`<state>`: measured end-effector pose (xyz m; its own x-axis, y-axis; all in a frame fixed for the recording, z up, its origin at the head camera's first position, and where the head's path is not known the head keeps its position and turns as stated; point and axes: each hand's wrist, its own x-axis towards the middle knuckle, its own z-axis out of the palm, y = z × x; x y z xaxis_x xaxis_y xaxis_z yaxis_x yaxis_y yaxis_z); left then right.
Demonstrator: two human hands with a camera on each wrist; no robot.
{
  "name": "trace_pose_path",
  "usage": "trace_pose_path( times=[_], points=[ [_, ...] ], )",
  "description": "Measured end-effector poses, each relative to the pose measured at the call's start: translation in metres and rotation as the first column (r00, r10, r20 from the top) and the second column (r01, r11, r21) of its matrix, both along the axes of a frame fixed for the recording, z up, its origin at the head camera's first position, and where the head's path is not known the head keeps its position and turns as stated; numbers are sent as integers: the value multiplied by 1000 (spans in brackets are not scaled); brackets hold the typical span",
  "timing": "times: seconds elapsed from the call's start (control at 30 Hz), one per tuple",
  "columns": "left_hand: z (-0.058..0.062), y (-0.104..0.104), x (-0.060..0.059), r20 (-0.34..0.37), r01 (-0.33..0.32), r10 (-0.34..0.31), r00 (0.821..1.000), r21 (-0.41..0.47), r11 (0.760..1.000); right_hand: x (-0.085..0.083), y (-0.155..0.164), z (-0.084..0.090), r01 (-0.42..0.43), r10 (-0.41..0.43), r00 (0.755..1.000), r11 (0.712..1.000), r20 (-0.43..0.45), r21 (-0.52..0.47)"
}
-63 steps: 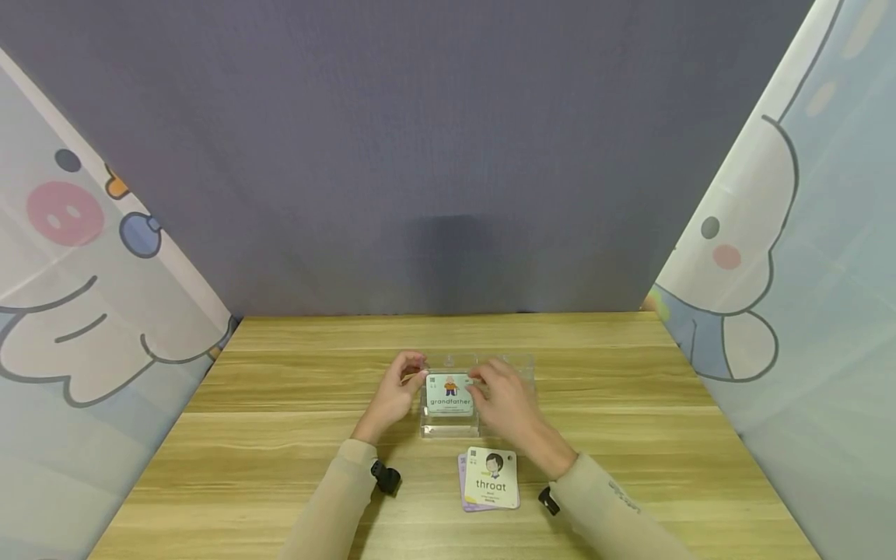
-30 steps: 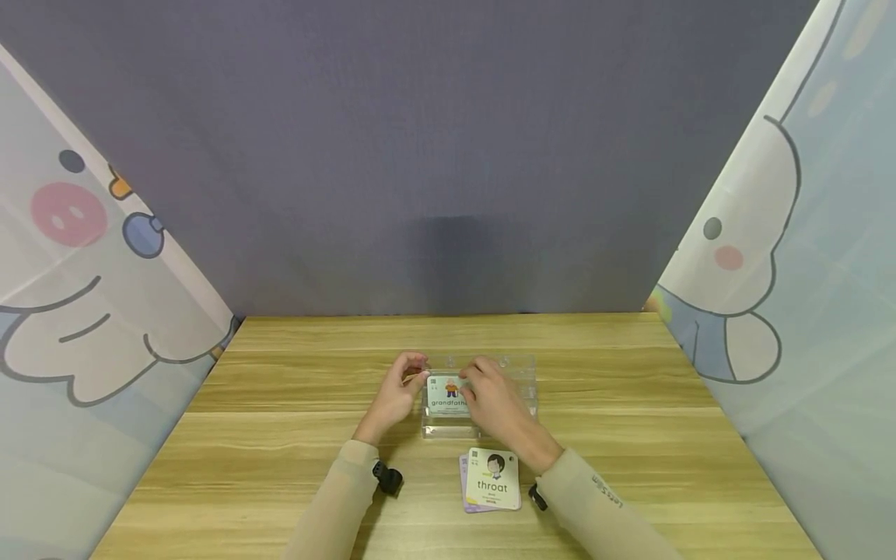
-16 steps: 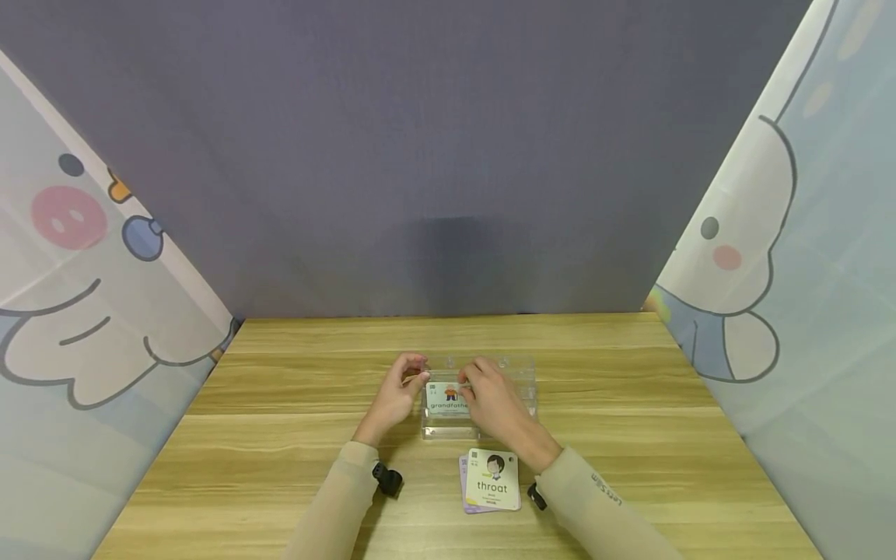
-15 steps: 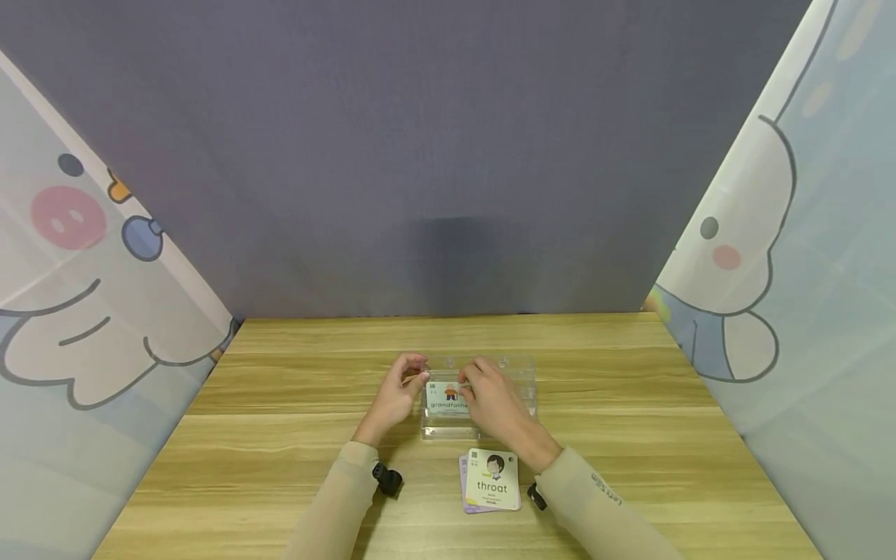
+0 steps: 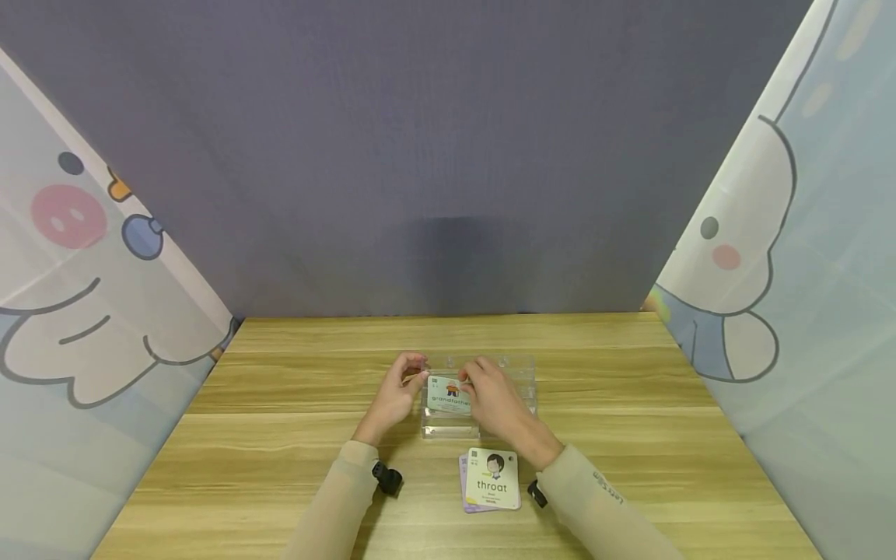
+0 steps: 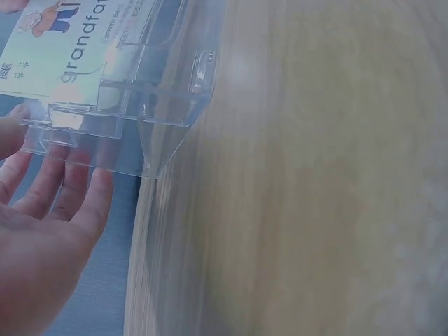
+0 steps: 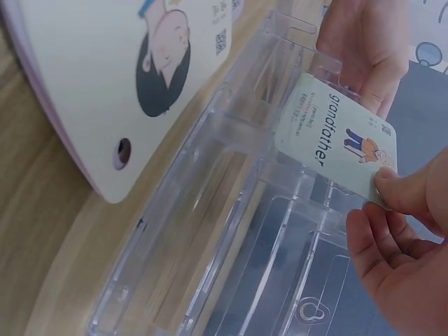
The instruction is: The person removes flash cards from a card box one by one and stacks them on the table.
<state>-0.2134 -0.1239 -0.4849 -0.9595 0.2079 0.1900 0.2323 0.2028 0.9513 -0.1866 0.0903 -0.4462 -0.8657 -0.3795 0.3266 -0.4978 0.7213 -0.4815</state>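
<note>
A pale green "grandfather" flash card (image 5: 446, 395) sits tilted in the left half of a clear plastic tiered card holder (image 5: 450, 432). My right hand (image 5: 494, 398) pinches the card's right upper corner between thumb and fingers, plain in the right wrist view, where the card (image 7: 334, 140) leans in a slot. At the holder's left side, my left hand (image 5: 392, 397) grips the edge, thumb in front and fingers behind the clear plastic (image 6: 168, 129). In front of the holder lies a small stack of flash cards, the white "throat" card (image 5: 492, 479) on top.
A purple-edged card (image 5: 470, 507) shows under the throat card. The wooden table (image 5: 280, 404) ends at a dark grey curtain (image 5: 448, 171) behind the holder. Cartoon-printed curtains (image 5: 742, 257) hang at both sides. A black strap device is on each wrist.
The grandfather card sank a little in the holder, then rose again and now tilts, its right side lower. My right hand has shifted slightly left since the earliest frame. My left hand stayed put.
</note>
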Motion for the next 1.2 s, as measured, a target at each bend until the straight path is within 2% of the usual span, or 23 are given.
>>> trace_pose_path(
  times=[0.1,0.5,0.8,1.03,1.2],
  points=[
    [14,3,8,-2,-1,1,1000,-2,1000,-1,1,2,-12,13,1000,1000,18,-24],
    [13,1,7,3,16,-16,1000,-4,1000,-3,2,7,37,-35,999,996,19,-78],
    [13,1,6,-7,25,-25,1000,1,1000,-4,3,8,44,-43,999,991,9,-126],
    [13,2,7,-4,17,-17,1000,2,1000,-3,4,11,41,-30,998,978,57,-202],
    [12,3,7,-8,13,-13,1000,1,1000,-2,5,12,40,-26,998,964,58,-261]
  ],
)
